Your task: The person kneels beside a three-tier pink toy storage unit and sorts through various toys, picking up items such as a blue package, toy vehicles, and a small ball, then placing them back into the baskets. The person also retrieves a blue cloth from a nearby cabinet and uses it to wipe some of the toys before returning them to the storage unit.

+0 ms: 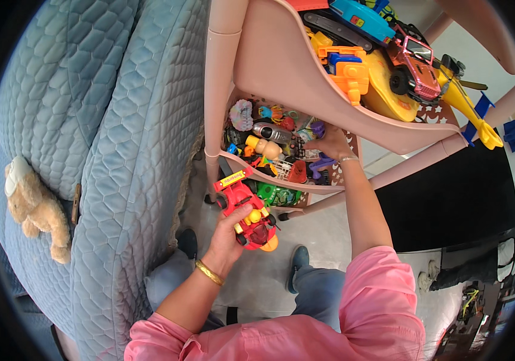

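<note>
My left hand (228,239) grips a red toy racing car (246,210) with a yellow rear wing plate and a yellow driver figure. The car is held in front of a pink plastic shelf rack (266,58). My right hand (335,143) reaches into the rack's middle tier, its thumb stretched out over the toys and its fingers partly hidden. Close to those fingers is a small purple toy (317,128). Around it lie a silver toy vehicle (272,132), a tan figure with a yellow top (266,148), a translucent red piece (298,172) and a scrunchie (241,114).
The upper tier, overhanging my right hand, holds a pink toy jeep (413,67), an orange toy (350,72) and a yellow toy helicopter (469,106). A green toy (280,194) sits below. At left, a plush toy (38,210) rests on a blue quilted sofa (117,180).
</note>
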The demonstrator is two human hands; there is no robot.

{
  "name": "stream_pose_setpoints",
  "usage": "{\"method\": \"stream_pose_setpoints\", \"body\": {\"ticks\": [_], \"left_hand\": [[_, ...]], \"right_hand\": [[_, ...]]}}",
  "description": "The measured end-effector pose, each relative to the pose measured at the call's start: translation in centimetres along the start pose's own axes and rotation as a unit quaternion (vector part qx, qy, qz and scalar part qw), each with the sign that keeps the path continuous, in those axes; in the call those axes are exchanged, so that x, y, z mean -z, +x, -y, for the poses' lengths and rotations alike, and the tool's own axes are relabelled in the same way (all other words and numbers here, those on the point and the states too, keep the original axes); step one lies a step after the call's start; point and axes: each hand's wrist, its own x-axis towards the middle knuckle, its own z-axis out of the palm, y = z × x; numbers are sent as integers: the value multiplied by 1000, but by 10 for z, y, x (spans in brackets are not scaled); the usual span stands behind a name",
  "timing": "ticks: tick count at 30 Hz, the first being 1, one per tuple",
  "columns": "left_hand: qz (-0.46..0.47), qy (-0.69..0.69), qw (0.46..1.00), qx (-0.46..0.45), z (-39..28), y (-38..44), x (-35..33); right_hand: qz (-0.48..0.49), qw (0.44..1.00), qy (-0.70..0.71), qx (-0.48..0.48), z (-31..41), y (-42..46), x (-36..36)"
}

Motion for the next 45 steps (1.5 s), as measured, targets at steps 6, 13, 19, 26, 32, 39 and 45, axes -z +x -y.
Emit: {"method": "stream_pose_setpoints", "body": {"ticks": [6,13,19,26,32,39,45], "left_hand": [[21,-18,1000,7,-3,-1,-5],[27,-39,999,11,-2,-3,-8],[49,-67,997,9,-5,-5,-7],[66,-88,993,47,-5,-9,-6],[74,-62,993,67,2,-9,-2],[85,-71,992,59,3,-9,0],[97,-64,991,67,-2,-14,1]], "right_hand": [[12,972,234,-6,57,-50,26],[68,770,629,-85,69,-65,21],[128,684,717,-46,82,-89,13],[117,688,714,-48,98,-120,16],[140,804,578,11,148,-157,71],[3,851,516,100,229,-153,168],[-209,868,384,234,283,-87,208]]}}
